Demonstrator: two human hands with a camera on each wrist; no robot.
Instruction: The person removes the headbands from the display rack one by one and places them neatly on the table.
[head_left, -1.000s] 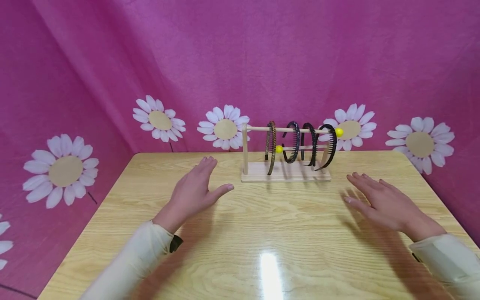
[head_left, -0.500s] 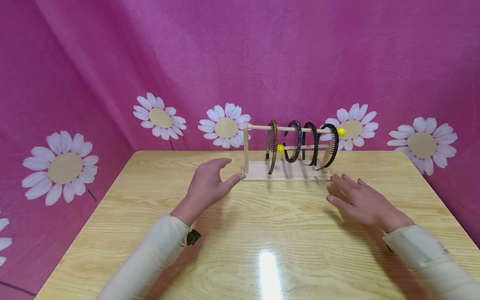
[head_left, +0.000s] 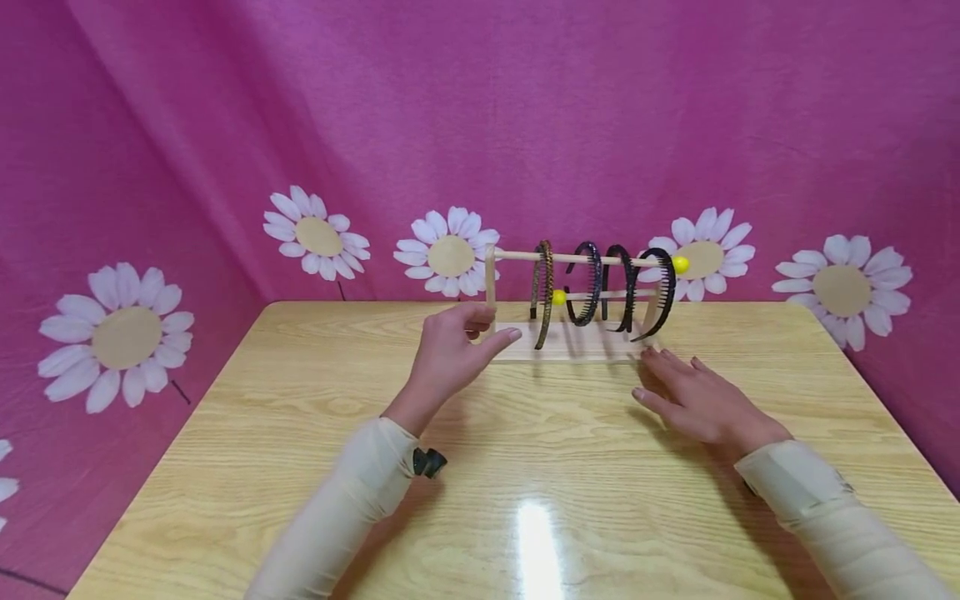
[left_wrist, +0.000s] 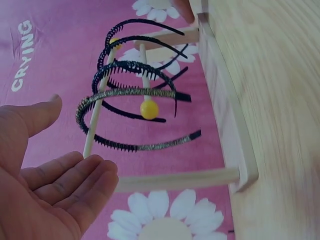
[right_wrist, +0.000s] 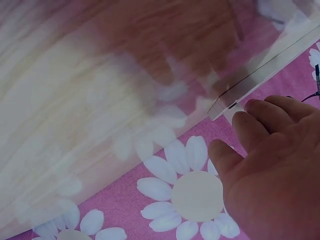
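Rack (head_left: 581, 343) (w/ 4 headbands (head_left: 597, 283)): L grip (head_left: 453, 350) nr one end, R grip (head_left: 705, 408) nr other, both unclosed.

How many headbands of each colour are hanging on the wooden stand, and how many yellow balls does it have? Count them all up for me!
Gold-brown headband: 1
Dark headbands: 3
Yellow balls: 2
Total: 6

white capital letters (left_wrist: 21, 56) reading CRYING, on the pink flowered cloth (left_wrist: 60, 60), running sideways in the left wrist view
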